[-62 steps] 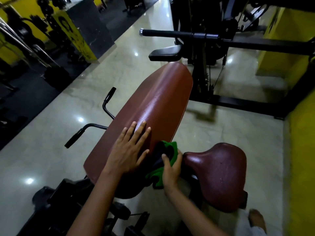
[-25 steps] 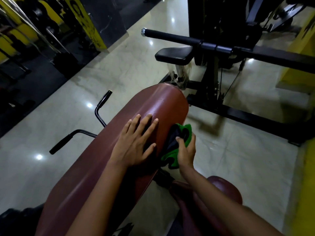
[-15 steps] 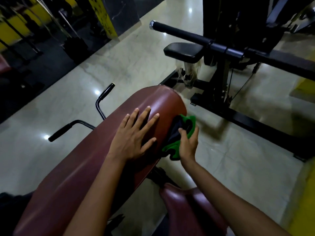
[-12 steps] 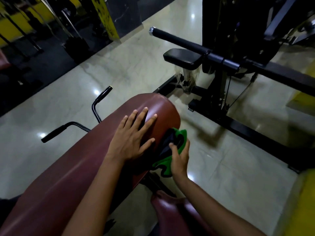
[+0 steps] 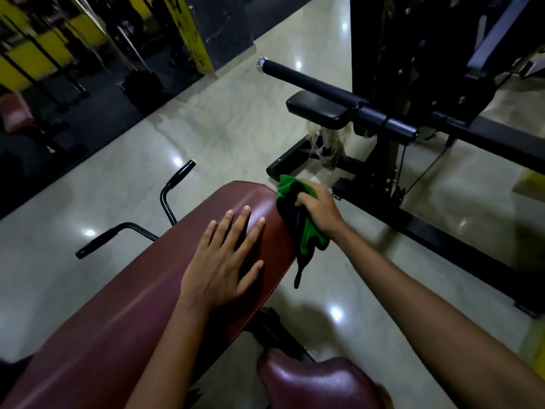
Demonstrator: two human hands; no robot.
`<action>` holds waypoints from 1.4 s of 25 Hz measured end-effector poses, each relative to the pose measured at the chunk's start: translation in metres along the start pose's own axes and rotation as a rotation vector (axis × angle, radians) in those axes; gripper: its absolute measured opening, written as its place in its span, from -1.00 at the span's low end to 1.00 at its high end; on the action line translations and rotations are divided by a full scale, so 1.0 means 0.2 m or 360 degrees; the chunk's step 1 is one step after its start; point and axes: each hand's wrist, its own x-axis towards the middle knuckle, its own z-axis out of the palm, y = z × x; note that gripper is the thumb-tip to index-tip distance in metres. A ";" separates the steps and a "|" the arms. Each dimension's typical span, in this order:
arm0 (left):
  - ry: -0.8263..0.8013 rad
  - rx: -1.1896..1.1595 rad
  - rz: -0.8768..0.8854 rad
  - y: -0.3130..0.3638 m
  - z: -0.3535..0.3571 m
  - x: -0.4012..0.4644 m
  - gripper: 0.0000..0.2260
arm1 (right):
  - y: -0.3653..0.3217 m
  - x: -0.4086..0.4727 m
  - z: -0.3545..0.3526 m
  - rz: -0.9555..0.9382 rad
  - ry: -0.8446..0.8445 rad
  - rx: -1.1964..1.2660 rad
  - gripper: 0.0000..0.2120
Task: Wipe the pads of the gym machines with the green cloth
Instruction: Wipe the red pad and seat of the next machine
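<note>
Since 0.5 s ago, right hand [image 5: 320, 209] gripping green cloth [image 5: 298, 219] slid to long pad [image 5: 141, 296] far-right edge; left hand [image 5: 224, 261], flat w/ fingers spread, braced pad.

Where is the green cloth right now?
In the head view, the green cloth is right of centre, bunched in the right hand against the far right edge of the long brown pad.

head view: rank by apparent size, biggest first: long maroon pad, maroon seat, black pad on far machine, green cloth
1. long maroon pad
2. maroon seat, cropped and near
3. black pad and green cloth: look alike; pad is farther, so unranked
</note>
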 end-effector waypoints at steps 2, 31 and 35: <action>0.0016 -0.0013 0.0001 0.00 0.00 0.00 -0.39 | -0.03 0.07 0.00 0.0000 -0.0117 -0.0001 -0.79; 0.0030 0.0018 -0.0011 -0.01 0.05 -0.01 -0.39 | 0.06 -0.29 -0.07 0.0029 0.0120 -0.0309 -0.78; 0.0433 -0.0360 -0.0263 0.22 0.14 -0.19 -0.50 | 0.17 -0.46 0.04 -0.0131 0.0376 -0.0060 -0.90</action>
